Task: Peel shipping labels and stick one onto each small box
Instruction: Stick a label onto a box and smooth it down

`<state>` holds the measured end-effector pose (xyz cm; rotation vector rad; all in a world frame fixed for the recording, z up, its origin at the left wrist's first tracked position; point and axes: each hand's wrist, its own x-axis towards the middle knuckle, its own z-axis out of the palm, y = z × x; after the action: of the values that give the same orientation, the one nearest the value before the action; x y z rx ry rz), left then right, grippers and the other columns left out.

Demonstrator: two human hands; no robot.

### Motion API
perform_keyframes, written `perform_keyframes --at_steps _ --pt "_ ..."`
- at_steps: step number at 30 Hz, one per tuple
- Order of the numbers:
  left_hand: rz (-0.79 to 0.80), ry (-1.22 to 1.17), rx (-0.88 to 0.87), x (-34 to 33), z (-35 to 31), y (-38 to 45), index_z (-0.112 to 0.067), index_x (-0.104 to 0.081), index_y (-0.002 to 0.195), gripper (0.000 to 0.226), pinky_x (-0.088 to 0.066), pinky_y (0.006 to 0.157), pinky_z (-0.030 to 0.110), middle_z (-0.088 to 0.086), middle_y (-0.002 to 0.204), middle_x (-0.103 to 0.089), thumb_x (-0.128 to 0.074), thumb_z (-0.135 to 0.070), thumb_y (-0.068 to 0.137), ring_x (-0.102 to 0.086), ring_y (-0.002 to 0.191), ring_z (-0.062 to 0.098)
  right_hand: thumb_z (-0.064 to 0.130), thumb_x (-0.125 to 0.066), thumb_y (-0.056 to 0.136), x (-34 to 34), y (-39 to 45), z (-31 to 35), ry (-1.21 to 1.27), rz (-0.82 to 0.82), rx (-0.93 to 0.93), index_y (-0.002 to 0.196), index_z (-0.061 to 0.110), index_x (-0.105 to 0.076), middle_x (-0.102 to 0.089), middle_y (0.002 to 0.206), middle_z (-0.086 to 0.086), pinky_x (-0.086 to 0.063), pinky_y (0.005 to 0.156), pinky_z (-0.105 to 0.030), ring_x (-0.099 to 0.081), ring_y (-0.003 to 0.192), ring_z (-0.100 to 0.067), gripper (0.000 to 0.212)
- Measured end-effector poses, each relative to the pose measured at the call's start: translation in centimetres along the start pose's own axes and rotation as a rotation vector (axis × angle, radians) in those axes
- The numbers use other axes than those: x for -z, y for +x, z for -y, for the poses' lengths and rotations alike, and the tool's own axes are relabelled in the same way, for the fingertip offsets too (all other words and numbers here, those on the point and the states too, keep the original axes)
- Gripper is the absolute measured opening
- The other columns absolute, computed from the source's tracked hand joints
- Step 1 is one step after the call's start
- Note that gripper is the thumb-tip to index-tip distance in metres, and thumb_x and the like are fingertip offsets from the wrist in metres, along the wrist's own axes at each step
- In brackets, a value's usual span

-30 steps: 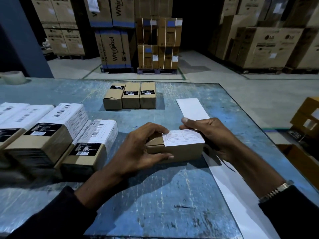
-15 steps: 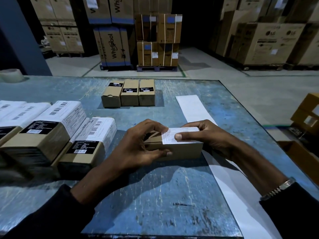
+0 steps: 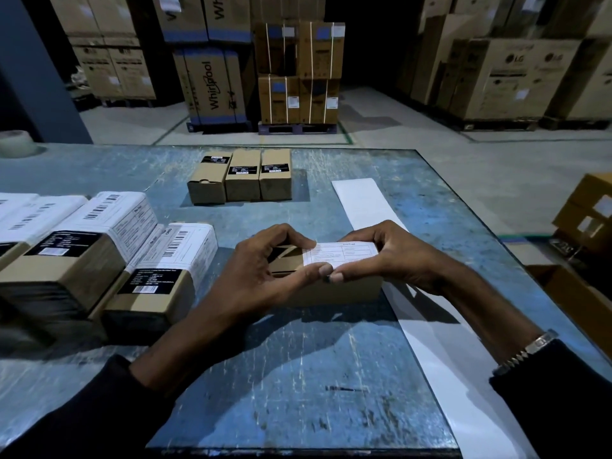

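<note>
A small brown box (image 3: pixel 344 289) lies on the blue table (image 3: pixel 298 376) in front of me, with a white shipping label (image 3: pixel 341 255) on its top. My left hand (image 3: pixel 261 270) grips the box's left end, its thumb on the label's near edge. My right hand (image 3: pixel 394 256) curls round the right end, with its thumb pressing the same edge next to the left thumb. Three small boxes (image 3: pixel 243 177) with black stickers and no white label stand in a row farther back. Several labelled boxes (image 3: pixel 109 246) lie at the left.
A long white label backing strip (image 3: pixel 364 203) runs along the table's right side, under my right arm. A tape roll (image 3: pixel 15 144) sits at the far left corner. Open cartons (image 3: pixel 586 213) stand right of the table. Large stacked cartons (image 3: pixel 212 87) fill the floor behind.
My right thumb has slid from the label's top to its near edge, meeting my left thumb. My left fingers have shifted up onto the label's left corner.
</note>
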<state>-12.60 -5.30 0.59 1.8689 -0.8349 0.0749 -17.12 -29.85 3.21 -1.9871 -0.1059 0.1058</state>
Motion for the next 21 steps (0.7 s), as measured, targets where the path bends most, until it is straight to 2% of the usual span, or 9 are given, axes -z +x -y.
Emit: perform_keyframes --at_steps 3,5,9,13,18,21 --pt "0.03 0.029 -0.046 0.2 0.3 0.2 -0.023 -0.071 0.11 0.032 -0.063 0.082 0.043 -0.013 0.115 -0.074 -0.083 -0.041 0.087 -0.07 0.113 0.009 0.037 -0.095 0.062 0.1 -0.1 0.1 -0.039 -0.016 0.036 0.106 0.014 -0.085 -0.082 0.101 -0.006 -0.051 0.082 -0.036 -0.074 0.092 -0.015 0.051" --pt "0.039 0.044 -0.09 0.3 0.4 0.4 -0.022 -0.071 0.11 0.033 -0.063 0.082 0.039 -0.014 0.115 -0.074 -0.081 -0.042 0.087 -0.07 0.112 0.009 0.036 -0.093 0.063 0.2 -0.2 0.2 -0.057 -0.006 0.049 0.108 0.013 -0.085 -0.082 0.102 -0.003 -0.052 0.08 -0.035 -0.074 0.092 -0.011 0.051" --pt "0.079 0.091 -0.17 0.8 1.0 0.5 -0.021 -0.069 0.114 0.032 -0.061 0.088 0.034 -0.012 0.119 -0.073 -0.081 -0.037 0.089 -0.069 0.115 0.012 0.028 -0.093 0.068 0.6 -0.2 0.1 -0.044 0.027 0.045 0.118 0.015 -0.082 -0.082 0.111 0.002 -0.059 0.096 -0.038 -0.076 0.107 -0.018 0.053" --pt "0.103 0.102 -0.202 0.9 1.3 0.5 -0.021 -0.068 0.117 0.029 -0.06 0.091 0.041 -0.011 0.123 -0.071 -0.079 -0.034 0.093 -0.067 0.12 0.015 0.007 -0.089 0.077 1.2 -0.1 -0.5 0.049 0.099 0.029 0.128 0.013 -0.076 -0.08 0.121 0.0 -0.057 0.094 -0.026 -0.073 0.115 -0.017 0.052" --pt "0.198 0.007 -0.137 1.7 1.5 0.5 -0.019 -0.066 0.125 0.034 -0.057 0.098 0.048 -0.005 0.13 -0.069 -0.074 -0.028 0.094 -0.063 0.127 0.02 -0.021 -0.07 0.083 2.5 -0.5 -1.3 0.244 0.259 -0.02 0.144 0.003 -0.061 -0.072 0.138 -0.011 -0.056 0.1 -0.025 -0.067 0.128 -0.022 0.066" --pt "0.207 0.03 -0.053 1.8 1.2 0.1 -0.03 -0.065 0.124 0.04 -0.055 0.097 0.05 -0.01 0.128 -0.068 -0.072 -0.046 0.089 -0.062 0.123 0.017 -0.028 -0.063 0.084 3.0 -0.7 -1.7 0.33 0.357 -0.018 0.152 0.003 -0.051 -0.066 0.146 -0.014 -0.055 0.1 -0.026 -0.063 0.134 -0.023 0.076"
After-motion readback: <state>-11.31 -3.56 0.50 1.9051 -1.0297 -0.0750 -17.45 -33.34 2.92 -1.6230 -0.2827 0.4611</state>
